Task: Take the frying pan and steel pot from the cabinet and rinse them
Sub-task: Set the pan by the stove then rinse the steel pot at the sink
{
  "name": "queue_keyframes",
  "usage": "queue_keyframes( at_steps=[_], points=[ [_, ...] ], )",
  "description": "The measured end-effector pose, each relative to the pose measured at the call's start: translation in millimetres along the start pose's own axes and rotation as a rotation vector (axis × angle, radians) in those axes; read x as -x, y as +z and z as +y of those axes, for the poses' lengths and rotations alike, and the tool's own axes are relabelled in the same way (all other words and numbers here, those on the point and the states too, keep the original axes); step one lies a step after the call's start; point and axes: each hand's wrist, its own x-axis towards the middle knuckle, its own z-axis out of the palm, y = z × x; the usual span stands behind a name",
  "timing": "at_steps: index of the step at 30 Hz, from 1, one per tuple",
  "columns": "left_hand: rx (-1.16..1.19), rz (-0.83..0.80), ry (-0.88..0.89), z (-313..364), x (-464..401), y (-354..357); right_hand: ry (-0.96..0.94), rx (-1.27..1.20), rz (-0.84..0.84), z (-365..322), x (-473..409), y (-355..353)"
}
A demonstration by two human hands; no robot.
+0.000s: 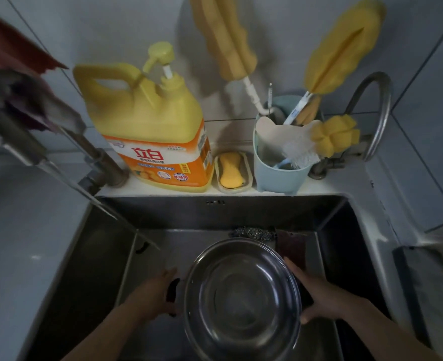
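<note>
The steel pot (242,299) is held over the sink basin (106,256), its round shiny inside facing up at me. My left hand (154,295) grips the dark handle on the pot's left side. My right hand (316,295) holds the dark handle on its right side, with the fingers stretched along the rim. No frying pan shows in this view.
On the ledge behind the sink stand a yellow detergent jug (150,126), a soap dish with a sponge (232,170) and a blue caddy (280,168) with brushes. The faucet (371,113) arches at the right. A steel scourer (254,233) lies at the basin's back.
</note>
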Motion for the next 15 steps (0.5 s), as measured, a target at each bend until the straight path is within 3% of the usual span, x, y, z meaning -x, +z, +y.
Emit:
queue_keyframes(
  at_steps=[2,5,7,10,15],
  points=[
    [0.169,0.205,-0.084,-14,17,-11,-0.005,-0.002,-0.007,-3,2,-1],
    [0.422,0.769,-0.136,-29,39,-46,-0.022,0.000,-0.006,-5,2,-3],
    [0.573,1.009,-0.166,-27,51,-80,-0.026,0.005,-0.001,-6,2,-4],
    [0.733,1.134,-0.132,-16,55,-123,-0.010,0.016,-0.006,-5,1,-4],
    [0.754,1.170,-0.121,11,49,-146,-0.010,0.012,-0.010,-3,1,-3]
  ],
)
